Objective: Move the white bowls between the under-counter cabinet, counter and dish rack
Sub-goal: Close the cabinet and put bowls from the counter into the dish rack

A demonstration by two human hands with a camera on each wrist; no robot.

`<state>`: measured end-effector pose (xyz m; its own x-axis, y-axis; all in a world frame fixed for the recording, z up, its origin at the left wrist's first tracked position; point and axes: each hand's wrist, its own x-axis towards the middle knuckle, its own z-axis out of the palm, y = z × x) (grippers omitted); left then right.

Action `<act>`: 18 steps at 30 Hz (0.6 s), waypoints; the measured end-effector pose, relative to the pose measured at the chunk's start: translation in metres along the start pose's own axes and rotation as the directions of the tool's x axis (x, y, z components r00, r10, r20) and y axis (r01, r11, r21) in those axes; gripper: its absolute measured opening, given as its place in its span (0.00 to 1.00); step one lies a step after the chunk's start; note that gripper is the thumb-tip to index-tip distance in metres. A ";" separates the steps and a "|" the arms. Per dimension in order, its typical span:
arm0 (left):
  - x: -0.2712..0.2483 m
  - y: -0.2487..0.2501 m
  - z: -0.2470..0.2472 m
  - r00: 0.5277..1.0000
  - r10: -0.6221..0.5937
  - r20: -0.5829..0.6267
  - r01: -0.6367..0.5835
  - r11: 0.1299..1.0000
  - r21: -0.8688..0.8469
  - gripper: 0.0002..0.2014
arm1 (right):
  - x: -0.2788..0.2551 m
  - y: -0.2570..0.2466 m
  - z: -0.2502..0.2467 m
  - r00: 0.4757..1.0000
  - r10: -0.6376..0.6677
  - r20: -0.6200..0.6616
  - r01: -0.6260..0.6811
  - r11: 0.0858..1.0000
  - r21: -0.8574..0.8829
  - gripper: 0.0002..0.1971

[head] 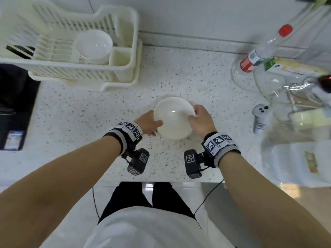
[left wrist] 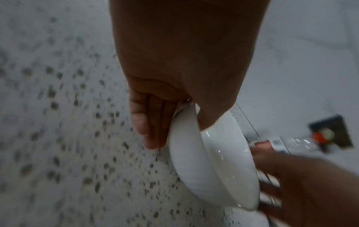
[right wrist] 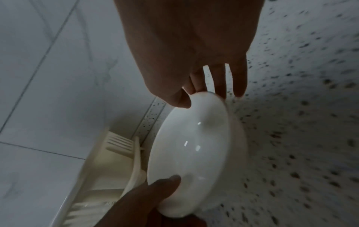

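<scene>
A white bowl [head: 173, 119] sits between both hands over the speckled counter [head: 89, 113], tilted slightly. My left hand [head: 148, 124] grips its left rim, thumb inside and fingers [left wrist: 149, 135] under the outer wall of the bowl [left wrist: 209, 165]. My right hand [head: 200, 120] grips the right rim; in the right wrist view its thumb and fingers [right wrist: 219, 79] pinch the bowl's [right wrist: 194, 145] edge. Whether the bowl touches the counter cannot be told. A second white bowl [head: 93, 45] lies in the cream dish rack [head: 116, 76] at the back left.
Clear bottles, one with a red cap [head: 284, 30], and plastic bags [head: 295, 90] crowd the counter's right side. A black stove top [head: 14, 104] lies at the left. The counter's front edge [head: 161, 181] runs just behind my wrists. A tiled wall [head: 197, 15] backs the counter.
</scene>
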<state>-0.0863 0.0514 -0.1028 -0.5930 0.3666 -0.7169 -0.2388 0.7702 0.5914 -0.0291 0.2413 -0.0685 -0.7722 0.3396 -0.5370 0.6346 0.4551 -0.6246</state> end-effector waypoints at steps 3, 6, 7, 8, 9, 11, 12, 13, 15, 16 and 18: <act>-0.001 0.003 0.012 0.999 -0.028 -0.043 0.019 0.981 -0.194 0.27 | -0.008 0.019 0.003 0.999 -0.011 0.033 0.009 0.999 0.044 0.27; -0.015 0.001 0.009 0.995 -0.064 -0.076 0.037 0.949 -0.314 0.24 | -0.015 0.025 0.004 0.997 -0.014 0.070 0.003 0.988 0.155 0.28; -0.022 -0.001 0.005 0.993 -0.073 -0.088 0.039 0.940 -0.340 0.22 | -0.016 0.023 0.004 0.996 -0.021 0.091 0.000 0.974 0.227 0.28; -0.027 -0.001 0.000 0.993 -0.080 -0.090 0.043 0.933 -0.356 0.21 | -0.017 0.020 0.001 0.994 -0.020 0.110 -0.015 0.951 0.308 0.28; -0.032 -0.002 -0.003 0.992 -0.082 -0.095 0.042 0.930 -0.366 0.20 | -0.019 0.021 -0.001 0.991 -0.021 0.130 -0.032 0.921 0.387 0.27; -0.053 -0.003 -0.019 0.989 -0.069 -0.132 0.013 0.924 -0.382 0.17 | -0.021 0.007 0.000 0.983 -0.066 0.171 -0.026 0.875 0.483 0.25; -0.058 0.002 -0.024 0.990 -0.061 -0.128 0.006 0.921 -0.390 0.16 | -0.021 0.003 -0.003 0.982 -0.084 0.167 -0.013 0.862 0.506 0.24; -0.070 0.002 -0.033 0.987 -0.052 -0.150 -0.011 0.919 -0.394 0.15 | -0.022 -0.008 0.000 0.979 -0.113 0.169 0.006 0.847 0.532 0.22; -0.092 0.004 -0.054 0.978 -0.046 -0.205 -0.044 0.909 -0.415 0.15 | -0.025 -0.038 0.008 0.969 -0.177 0.172 0.051 0.826 0.561 0.18; -0.103 0.004 -0.065 0.971 -0.057 -0.233 -0.050 0.902 -0.429 0.15 | -0.025 -0.055 0.012 0.961 -0.219 0.167 0.085 0.814 0.574 0.16; -0.122 0.001 -0.089 0.950 -0.087 -0.300 -0.065 0.884 -0.462 0.16 | -0.029 -0.090 0.021 0.940 -0.299 0.166 0.153 0.801 0.579 0.12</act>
<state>-0.0825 -0.0389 0.0175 -0.7733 0.1249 -0.6216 -0.5280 0.4161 0.7403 -0.0631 0.1736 -0.0085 -0.9099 0.0471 -0.4121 0.4093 -0.0598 -0.9104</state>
